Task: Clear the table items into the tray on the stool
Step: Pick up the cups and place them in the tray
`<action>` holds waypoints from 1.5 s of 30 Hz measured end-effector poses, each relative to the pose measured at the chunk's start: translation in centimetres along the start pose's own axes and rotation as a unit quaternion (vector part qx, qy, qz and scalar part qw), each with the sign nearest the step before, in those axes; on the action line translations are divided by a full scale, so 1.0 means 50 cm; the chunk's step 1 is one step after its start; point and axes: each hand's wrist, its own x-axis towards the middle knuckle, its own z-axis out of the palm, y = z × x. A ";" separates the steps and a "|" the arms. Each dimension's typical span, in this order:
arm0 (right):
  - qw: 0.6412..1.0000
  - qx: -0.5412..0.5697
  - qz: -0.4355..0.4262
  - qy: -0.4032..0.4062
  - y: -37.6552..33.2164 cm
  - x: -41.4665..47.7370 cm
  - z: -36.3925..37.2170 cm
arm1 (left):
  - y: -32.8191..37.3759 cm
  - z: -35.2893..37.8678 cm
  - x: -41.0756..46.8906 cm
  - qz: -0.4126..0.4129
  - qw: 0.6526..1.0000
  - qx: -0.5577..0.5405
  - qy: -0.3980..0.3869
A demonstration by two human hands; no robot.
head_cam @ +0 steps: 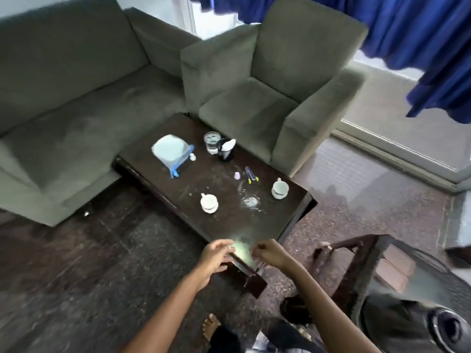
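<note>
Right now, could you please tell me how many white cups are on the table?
2. The left cup stands nearer the person, left of the spill; the right cup stands right of the spill, near the table edge. None appears hidden.

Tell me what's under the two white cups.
The left cup sits on the left saucer, the right cup on the right saucer. Only saucer rims show; their centres are covered.

2 forearms extended forward; left hand (216, 254), right hand (270, 254) close together, fingers curled; grip blurred.
</note>
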 end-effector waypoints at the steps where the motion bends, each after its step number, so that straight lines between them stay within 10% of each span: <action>1: 1.000 0.002 0.001 -0.012 -0.022 0.011 0.021 | -0.002 -0.033 -0.002 0.002 1.000 -0.003 0.006; 7: 0.995 0.032 0.047 -0.078 -0.127 0.068 0.091 | 0.014 -0.171 0.025 0.016 0.999 -0.014 0.033; 20: 0.966 0.183 0.176 0.049 -0.162 0.348 0.134 | 0.155 -0.300 0.209 -0.007 0.999 0.034 0.037; 34: 0.974 0.000 0.223 0.050 -0.180 0.609 0.144 | 0.315 -0.357 0.375 -0.041 0.997 0.057 0.013; 45: 0.939 0.151 0.289 0.109 -0.112 0.679 0.199 | 0.316 -0.388 0.416 -0.071 0.995 0.072 -0.009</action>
